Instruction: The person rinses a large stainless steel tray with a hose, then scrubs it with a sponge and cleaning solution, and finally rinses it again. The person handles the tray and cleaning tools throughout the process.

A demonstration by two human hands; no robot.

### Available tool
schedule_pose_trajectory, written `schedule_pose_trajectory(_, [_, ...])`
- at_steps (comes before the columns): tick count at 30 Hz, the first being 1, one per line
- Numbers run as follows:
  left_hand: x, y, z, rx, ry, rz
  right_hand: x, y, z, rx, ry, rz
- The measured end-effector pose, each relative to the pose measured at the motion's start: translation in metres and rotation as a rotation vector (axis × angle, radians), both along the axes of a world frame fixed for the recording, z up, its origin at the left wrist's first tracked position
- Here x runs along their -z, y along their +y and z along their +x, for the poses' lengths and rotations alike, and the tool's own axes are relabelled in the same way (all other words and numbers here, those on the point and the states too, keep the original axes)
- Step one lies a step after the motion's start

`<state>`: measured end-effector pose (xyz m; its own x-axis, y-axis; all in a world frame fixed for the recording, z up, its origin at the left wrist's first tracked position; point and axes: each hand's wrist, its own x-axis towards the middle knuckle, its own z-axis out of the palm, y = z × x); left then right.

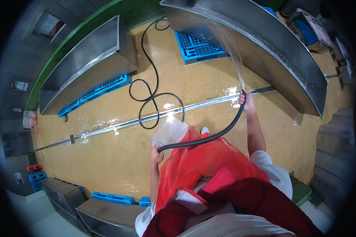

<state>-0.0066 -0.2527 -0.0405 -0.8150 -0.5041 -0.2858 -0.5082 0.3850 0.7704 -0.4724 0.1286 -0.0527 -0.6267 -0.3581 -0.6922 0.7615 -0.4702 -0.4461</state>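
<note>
You are using two hands and handling one long black hose [224, 131]. Your right hand [247, 100] is holding it close to its tip, with the fingers curling all the way around and pressing on it. Your left hand [157, 154] is closing around a lower part of the same hose, so that piece is bending across in front of you, between your two hands. One cloudy plastic jug [172, 128] is showing just beside your left hand; you are hiding its near end, so I cannot tell if those fingers are gripping it too.

One stream of water [235, 59] is shooting out of the tip toward the big metal tub on the right [281, 35]. A second big metal tub [83, 65] is standing on the left. One blue pallet [201, 47] is sitting by the right tub. The rest of the hose is lying in loops on the wet tan floor [87, 162], crossing one long drain [197, 104]. You are wearing one red apron [209, 162], and one white shoe [204, 130] is peeking out past it.
</note>
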Motion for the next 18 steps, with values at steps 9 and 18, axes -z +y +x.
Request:
schedule_pose_trajectory(9, [0.0, -0.014, -0.005, 0.001, -0.016, 0.065, -0.031, -0.062, 0.004, -0.287, 0.106, 0.092])
schedule_pose_trajectory(18, [-0.009, -0.013, 0.001, -0.014, 0.0, -0.002, -0.047, -0.087, -0.003, -0.297, 0.16, 0.054])
